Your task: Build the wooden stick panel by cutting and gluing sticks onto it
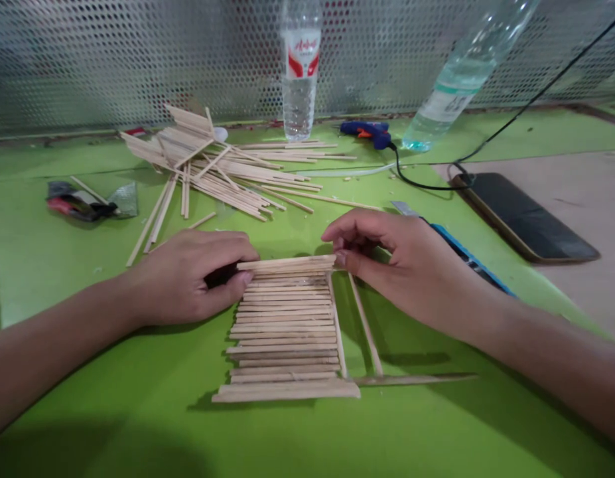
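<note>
A small panel of thin wooden sticks [287, 325], laid side by side in rows, lies on the green tabletop. A raised bundle of sticks [287, 265] runs along its far edge. My left hand [192, 275] grips the left end of that edge between thumb and fingers. At the right end, my right hand [381, 249] has its fingers curled, thumb tip against the stick ends. A loose-looking stick [365, 325] slants down from below my right hand to a longer stick [426, 380] that sticks out right of the panel's near edge.
Behind lies a pile of loose sticks [207, 162]. A water bottle [300, 79] and a tilted bottle [446, 99] stand by the perforated metal screen [138, 60]. A blue glue gun [367, 131] with black cord, a phone [526, 216], a blue utility knife [469, 255] and a crumpled packet [83, 202] lie around.
</note>
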`<state>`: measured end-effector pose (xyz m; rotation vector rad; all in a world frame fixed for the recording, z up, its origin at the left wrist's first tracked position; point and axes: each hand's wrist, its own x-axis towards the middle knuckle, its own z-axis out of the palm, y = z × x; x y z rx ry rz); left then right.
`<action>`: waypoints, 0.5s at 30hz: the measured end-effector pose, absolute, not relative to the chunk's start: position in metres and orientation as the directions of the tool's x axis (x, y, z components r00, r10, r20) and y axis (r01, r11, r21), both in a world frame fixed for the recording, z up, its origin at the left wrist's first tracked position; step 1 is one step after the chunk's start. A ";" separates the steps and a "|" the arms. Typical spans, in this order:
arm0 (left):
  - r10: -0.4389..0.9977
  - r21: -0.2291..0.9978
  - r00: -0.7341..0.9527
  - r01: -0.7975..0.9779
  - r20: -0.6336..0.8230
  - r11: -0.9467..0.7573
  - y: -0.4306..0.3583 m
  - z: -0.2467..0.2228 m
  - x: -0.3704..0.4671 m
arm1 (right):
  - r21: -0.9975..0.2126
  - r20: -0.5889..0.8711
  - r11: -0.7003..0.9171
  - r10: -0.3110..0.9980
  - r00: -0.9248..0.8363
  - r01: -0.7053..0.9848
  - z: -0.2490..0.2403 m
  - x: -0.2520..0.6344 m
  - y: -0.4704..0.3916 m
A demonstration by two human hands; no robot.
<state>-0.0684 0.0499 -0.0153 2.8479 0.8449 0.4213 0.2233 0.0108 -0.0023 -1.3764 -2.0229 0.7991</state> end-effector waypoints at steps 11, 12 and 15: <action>0.526 0.191 0.820 0.492 0.227 -0.849 0.051 -0.012 -0.066 | -0.688 0.231 0.363 0.930 -0.285 0.629 -0.006 0.229 0.004; 0.532 0.195 0.818 0.497 0.221 -0.846 0.051 -0.012 -0.066 | -0.686 0.224 0.356 0.933 -0.281 0.635 -0.005 0.229 0.004; 0.547 0.201 0.811 0.512 0.207 -0.835 0.051 -0.012 -0.066 | -0.689 0.209 0.334 0.941 -0.265 0.644 -0.004 0.229 0.003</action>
